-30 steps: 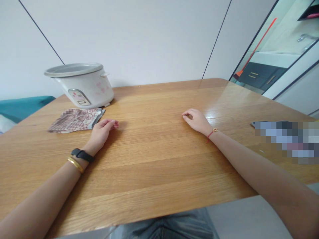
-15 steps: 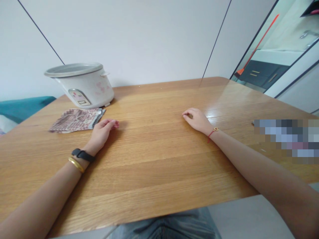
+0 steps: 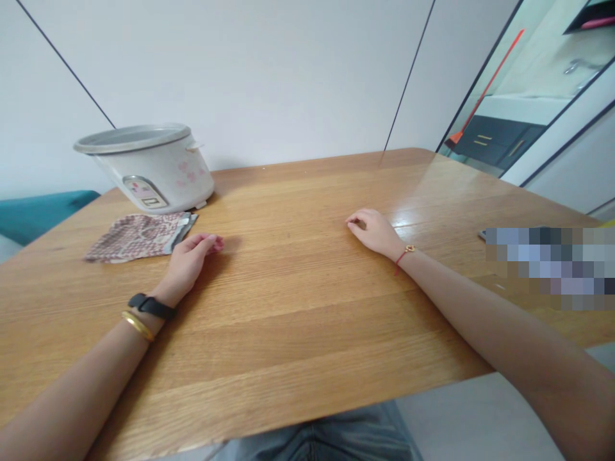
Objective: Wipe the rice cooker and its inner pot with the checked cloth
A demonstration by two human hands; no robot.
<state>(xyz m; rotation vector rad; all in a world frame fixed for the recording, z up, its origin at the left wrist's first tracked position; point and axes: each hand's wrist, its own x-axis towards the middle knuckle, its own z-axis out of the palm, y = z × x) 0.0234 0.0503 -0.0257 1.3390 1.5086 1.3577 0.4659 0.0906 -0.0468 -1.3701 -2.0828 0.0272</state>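
Observation:
My left hand (image 3: pixel 189 264) rests on the wooden table (image 3: pixel 298 307), its fingers loosely curled and holding nothing. Its fingertips lie just right of a folded pink-patterned cloth (image 3: pixel 137 238), close to but apart from it. Behind the cloth stands a white rice cooker pot (image 3: pixel 154 169) with a pink floral print and no lid. My right hand (image 3: pixel 372 232) lies loosely curled and empty on the bare wood, farther right, with nothing within close reach.
A teal cushion (image 3: pixel 38 218) shows beyond the table's left edge. At the right, a pixelated patch (image 3: pixel 548 269) hides something on the table. An orange-handled broom (image 3: pixel 485 89) and dark cabinets (image 3: pixel 494 141) appear through a doorway or mirror. My jeans (image 3: pixel 327 435) are below the near edge.
The whole scene has shifted slightly left and tilted in the picture as my head moved. My hands, the cloth and the rice cooker pot have not moved on the table.

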